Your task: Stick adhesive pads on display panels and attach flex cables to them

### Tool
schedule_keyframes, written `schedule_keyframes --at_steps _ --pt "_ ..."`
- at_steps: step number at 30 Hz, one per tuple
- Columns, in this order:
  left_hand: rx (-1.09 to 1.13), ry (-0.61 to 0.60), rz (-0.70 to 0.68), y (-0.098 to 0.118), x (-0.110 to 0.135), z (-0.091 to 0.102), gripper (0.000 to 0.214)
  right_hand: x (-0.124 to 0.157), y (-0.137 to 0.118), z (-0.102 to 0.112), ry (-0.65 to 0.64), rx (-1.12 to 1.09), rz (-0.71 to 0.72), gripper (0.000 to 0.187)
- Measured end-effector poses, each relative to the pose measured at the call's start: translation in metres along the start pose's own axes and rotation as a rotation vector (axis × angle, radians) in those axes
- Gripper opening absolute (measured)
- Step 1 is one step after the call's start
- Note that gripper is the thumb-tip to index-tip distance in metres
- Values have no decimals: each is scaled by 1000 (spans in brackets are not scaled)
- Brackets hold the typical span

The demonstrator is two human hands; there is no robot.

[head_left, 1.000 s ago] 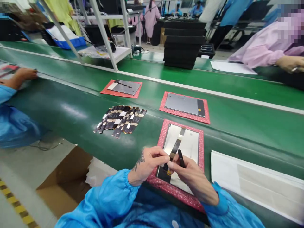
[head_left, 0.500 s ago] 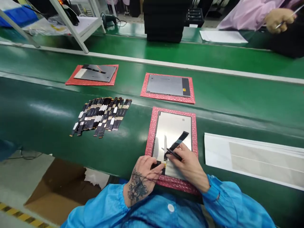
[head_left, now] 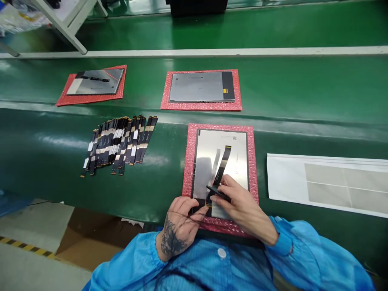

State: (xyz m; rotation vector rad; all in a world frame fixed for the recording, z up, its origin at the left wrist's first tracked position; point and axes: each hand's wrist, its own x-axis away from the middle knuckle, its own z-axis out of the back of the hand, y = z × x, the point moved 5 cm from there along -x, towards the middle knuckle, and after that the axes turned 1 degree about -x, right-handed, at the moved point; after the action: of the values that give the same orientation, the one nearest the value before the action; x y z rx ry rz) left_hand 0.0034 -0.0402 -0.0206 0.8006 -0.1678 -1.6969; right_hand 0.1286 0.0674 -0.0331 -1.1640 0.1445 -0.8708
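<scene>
A silver display panel (head_left: 230, 145) lies on a red bubble-wrap mat (head_left: 192, 161) right in front of me. A black flex cable (head_left: 223, 161) rises at a slant from the panel's near end. My left hand (head_left: 178, 226) presses its fingertips on the panel's near-left corner, by the cable's base. My right hand (head_left: 242, 208) pinches a thin black tool (head_left: 216, 191) whose tip points at the cable's lower end. Both sleeves are blue.
A fanned pile of several black flex cables (head_left: 119, 143) lies to the left on the green belt (head_left: 303, 101). Two more panels on red mats (head_left: 202, 87) (head_left: 92, 83) sit farther back. White sheets (head_left: 327, 184) lie to the right. A cardboard box (head_left: 87, 238) stands below the belt edge.
My view has tilted down, so the far workers are out of sight. The flex cable stands steeper than half a second ago. My hands stay at the panel's near end.
</scene>
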Motion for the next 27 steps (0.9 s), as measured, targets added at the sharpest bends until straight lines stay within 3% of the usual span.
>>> schedule_keyframes --at_steps 27 --pt "-45 -28 -25 0 2 -1 22 -2 -2 -2 -54 195 -1 19"
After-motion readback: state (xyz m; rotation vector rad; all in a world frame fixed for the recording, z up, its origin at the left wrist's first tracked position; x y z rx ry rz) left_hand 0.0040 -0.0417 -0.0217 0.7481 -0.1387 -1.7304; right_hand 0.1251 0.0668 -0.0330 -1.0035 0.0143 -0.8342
